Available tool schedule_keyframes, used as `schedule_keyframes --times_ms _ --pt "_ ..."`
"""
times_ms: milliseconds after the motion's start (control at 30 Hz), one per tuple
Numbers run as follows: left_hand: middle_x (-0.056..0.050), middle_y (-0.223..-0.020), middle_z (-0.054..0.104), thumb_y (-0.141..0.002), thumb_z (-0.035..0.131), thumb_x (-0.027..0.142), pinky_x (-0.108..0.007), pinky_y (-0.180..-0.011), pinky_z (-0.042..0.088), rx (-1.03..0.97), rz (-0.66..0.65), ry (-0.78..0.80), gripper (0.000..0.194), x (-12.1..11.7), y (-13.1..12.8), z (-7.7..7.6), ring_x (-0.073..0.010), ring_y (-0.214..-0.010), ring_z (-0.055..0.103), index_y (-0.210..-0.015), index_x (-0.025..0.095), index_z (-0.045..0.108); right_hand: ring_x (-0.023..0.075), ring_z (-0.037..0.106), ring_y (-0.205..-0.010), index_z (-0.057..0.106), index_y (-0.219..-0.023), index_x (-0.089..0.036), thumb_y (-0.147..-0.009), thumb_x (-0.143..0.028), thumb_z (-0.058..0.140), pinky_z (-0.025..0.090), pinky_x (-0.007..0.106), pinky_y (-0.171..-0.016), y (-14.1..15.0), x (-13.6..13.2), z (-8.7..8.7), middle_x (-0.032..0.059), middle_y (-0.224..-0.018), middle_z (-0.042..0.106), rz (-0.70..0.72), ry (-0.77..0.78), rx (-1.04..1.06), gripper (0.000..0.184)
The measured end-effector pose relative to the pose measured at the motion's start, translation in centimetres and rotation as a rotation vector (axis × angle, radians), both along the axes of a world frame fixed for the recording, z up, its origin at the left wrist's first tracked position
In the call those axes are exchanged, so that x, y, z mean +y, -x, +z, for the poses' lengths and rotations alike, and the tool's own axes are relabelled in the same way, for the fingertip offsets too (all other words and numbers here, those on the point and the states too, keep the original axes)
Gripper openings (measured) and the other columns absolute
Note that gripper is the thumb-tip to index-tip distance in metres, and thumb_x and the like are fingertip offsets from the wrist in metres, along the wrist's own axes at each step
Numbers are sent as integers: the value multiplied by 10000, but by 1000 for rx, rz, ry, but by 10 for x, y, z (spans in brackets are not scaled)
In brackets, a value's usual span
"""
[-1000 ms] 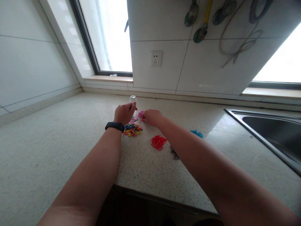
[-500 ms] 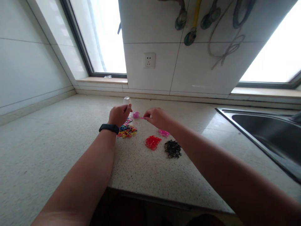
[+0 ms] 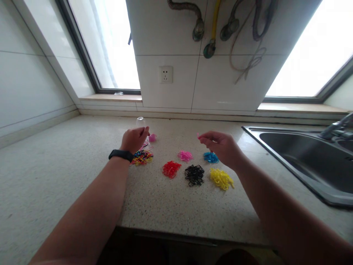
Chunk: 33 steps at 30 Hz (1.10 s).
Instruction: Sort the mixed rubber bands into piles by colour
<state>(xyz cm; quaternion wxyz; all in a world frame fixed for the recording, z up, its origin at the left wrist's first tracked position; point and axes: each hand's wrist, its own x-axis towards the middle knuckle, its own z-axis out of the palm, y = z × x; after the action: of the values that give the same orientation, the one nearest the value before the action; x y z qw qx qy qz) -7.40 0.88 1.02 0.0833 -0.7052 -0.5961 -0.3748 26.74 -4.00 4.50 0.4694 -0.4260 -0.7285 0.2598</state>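
Note:
My right hand (image 3: 220, 145) is raised above the blue rubber bands (image 3: 211, 157), pinching a small pink rubber band (image 3: 198, 135) between thumb and fingertips. To the left, my left hand (image 3: 134, 139), with a black band on its wrist, is closed over a heap of mixed-colour rubber bands (image 3: 142, 157). What its fingers hold, if anything, is hidden. A clear plastic container (image 3: 140, 121) shows just behind it, and a small pink object (image 3: 152, 138) lies beside its fingers. Separate piles of red rubber bands (image 3: 171, 169), pink rubber bands (image 3: 185, 155), black rubber bands (image 3: 194, 175) and yellow rubber bands (image 3: 221, 179) lie between my arms.
The speckled countertop (image 3: 162, 206) ends at a front edge near my body. On the right a steel sink (image 3: 257, 133) with a tap (image 3: 335, 125) is set into it. A tiled wall with a socket (image 3: 166, 74) and pipes stands behind, between two windows.
My right hand has moved right, away from my left hand, carrying the pink rubber band. The blue and yellow piles have come into sight. The view has shifted slightly right.

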Motion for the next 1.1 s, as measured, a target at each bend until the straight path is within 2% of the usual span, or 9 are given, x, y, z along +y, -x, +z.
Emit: schedule_keyframes --times_ms 133,233,567,800,1100 --pt "-61 -670 726 -983 375 490 -281 -604 381 20 -14 2 530 1 -2 0 -179 -629 644 -780 207 774 111 473 -587 748 -883 -196 -808 -436 698 384 266 -527 -2 1 -17 2 -672 617 13 51 84 256" --pt "-68 -703 740 -986 376 490 -278 -621 396 34 -27 -1 530 1 -3 -1 -180 -659 660 -791 207 780 110 469 -598 748 -888 -196 -819 -434 696 376 265 -532 1 -1 -21 5 -688 622 69 49 71 253" --pt "-46 -620 698 -982 378 505 -279 -593 371 30 -25 -8 535 0 -2 -2 -178 -613 638 -779 212 777 80 406 -496 707 -816 -201 -832 -446 683 289 245 -455 3 -10 -18 -44 -569 505 127 99 207 246" --pt "-36 -578 672 -979 365 518 -278 -582 352 46 -11 9 553 0 -2 -2 -171 -574 607 -784 205 778 66 421 -485 683 -792 -181 -847 -454 665 315 237 -439 6 -12 -16 -23 -628 563 166 112 270 278" --pt "-29 -551 644 -974 392 496 -283 -576 341 32 -12 5 519 0 -2 -2 -163 -550 585 -776 210 777 63 422 -487 675 -769 -173 -860 -449 652 314 229 -441 7 -13 -17 -32 -595 538 187 151 249 291"
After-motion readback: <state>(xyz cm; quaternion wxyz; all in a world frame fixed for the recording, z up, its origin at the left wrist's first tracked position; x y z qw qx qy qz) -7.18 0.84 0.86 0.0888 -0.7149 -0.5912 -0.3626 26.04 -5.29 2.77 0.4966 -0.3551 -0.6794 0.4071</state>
